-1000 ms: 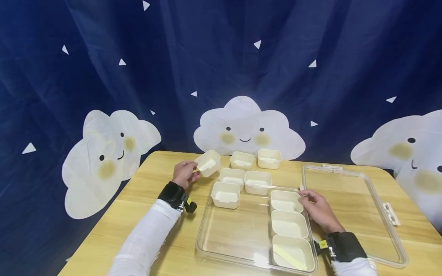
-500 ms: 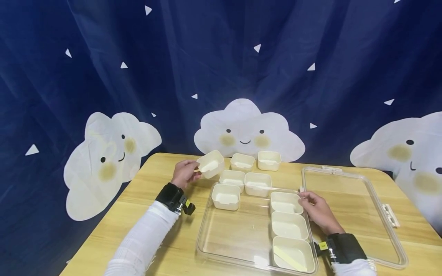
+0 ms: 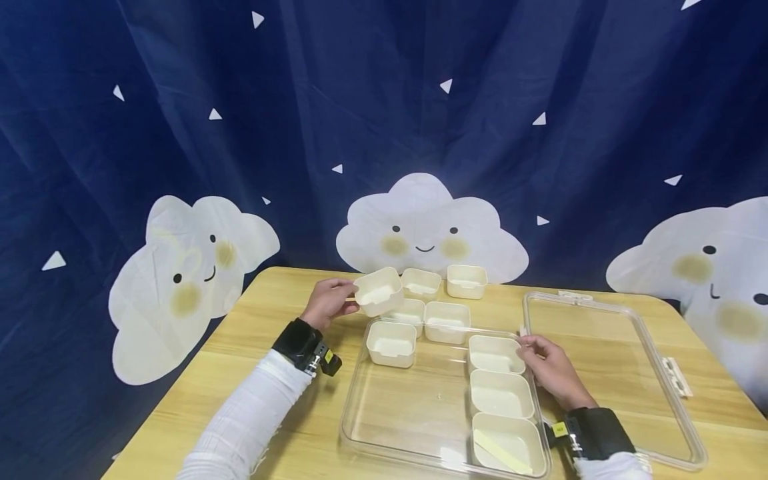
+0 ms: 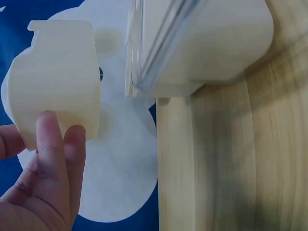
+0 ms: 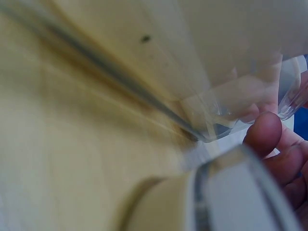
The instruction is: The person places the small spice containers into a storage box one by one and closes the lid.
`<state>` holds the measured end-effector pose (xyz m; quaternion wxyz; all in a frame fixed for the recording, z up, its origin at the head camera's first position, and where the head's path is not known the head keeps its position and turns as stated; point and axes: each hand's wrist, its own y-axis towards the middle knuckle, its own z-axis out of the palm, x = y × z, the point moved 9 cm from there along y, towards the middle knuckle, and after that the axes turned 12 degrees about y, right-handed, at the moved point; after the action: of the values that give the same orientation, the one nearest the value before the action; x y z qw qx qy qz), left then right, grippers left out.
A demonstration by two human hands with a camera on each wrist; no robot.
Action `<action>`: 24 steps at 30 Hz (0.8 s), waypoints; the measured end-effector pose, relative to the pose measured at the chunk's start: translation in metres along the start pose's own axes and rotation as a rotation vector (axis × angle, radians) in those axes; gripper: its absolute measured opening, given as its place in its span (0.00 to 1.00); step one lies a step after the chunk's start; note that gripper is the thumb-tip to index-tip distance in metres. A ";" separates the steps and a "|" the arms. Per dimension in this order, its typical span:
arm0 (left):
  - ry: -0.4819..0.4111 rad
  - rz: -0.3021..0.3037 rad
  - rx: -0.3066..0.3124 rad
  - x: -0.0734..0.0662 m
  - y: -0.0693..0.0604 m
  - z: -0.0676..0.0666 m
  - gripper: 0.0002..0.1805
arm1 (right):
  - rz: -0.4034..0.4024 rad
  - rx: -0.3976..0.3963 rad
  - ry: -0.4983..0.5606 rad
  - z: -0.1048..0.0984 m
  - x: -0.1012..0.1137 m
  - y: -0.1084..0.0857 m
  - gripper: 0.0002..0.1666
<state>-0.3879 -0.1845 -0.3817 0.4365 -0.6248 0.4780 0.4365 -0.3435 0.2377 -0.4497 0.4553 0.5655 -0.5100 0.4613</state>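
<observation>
My left hand (image 3: 329, 303) pinches a small cream plastic bin (image 3: 379, 293) by its left side, tilted and raised above the far part of the table. In the left wrist view, fingertips press the outside of that bin (image 4: 55, 72). My right hand (image 3: 555, 370) grips the right wall of a clear plastic box (image 3: 414, 407) near its far right corner. In the right wrist view, the thumb (image 5: 264, 132) is outside the clear wall, with fingers showing through it. Three cream bins (image 3: 503, 393) line the box's right side; the nearest holds a pale yellow strip (image 3: 501, 452).
Another cream bin (image 3: 391, 345) sits at the box's far left corner. Behind the box stand two bins (image 3: 447, 323) side by side, one partly hidden, and two more (image 3: 467, 281) farther back. A clear lid (image 3: 612, 373) with white clips lies right, on the wooden table (image 3: 240, 353).
My left hand has carried the cream bin a little to the right, so it now overlaps a bin behind the box. The right hand stays on the box wall.
</observation>
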 end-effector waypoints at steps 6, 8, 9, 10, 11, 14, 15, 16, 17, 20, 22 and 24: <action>0.028 0.018 0.042 -0.006 -0.002 0.013 0.17 | -0.002 -0.012 -0.005 -0.002 0.001 -0.001 0.23; 0.036 0.010 0.053 -0.005 -0.003 0.016 0.17 | 0.002 -0.011 -0.005 -0.002 0.002 -0.001 0.23; 0.041 0.008 0.061 -0.005 -0.004 0.017 0.17 | 0.002 -0.008 -0.007 -0.002 0.002 -0.001 0.23; 0.046 0.007 0.070 -0.005 -0.004 0.019 0.17 | 0.000 -0.002 -0.008 -0.002 0.003 -0.001 0.23; 0.050 0.010 0.081 -0.006 -0.005 0.021 0.17 | -0.002 -0.003 -0.013 -0.002 0.004 -0.001 0.23; 0.060 0.039 0.111 -0.014 -0.007 0.027 0.16 | -0.038 -0.011 -0.019 -0.004 0.010 0.003 0.21; 0.067 0.048 0.119 -0.017 -0.008 0.028 0.16 | -0.048 -0.015 -0.015 -0.005 0.012 0.004 0.21; 0.070 0.055 0.127 -0.019 -0.009 0.030 0.15 | -0.056 -0.017 -0.014 -0.005 0.013 0.005 0.21; 0.075 0.060 0.134 -0.021 -0.011 0.031 0.15 | -0.060 -0.019 -0.014 -0.005 0.014 0.006 0.21; 0.096 0.049 0.160 -0.020 -0.016 0.036 0.13 | -0.041 -0.007 0.001 -0.002 0.011 0.004 0.21; 0.109 0.038 0.182 -0.017 -0.019 0.040 0.12 | -0.023 -0.004 0.001 0.000 0.006 0.002 0.21; 0.117 0.031 0.200 -0.014 -0.022 0.045 0.11 | -0.015 -0.011 0.006 0.000 0.003 0.000 0.21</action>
<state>-0.3745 -0.1348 -0.3758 0.4612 -0.5951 0.5536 0.3560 -0.3430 0.2369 -0.4465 0.4632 0.5654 -0.5072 0.4566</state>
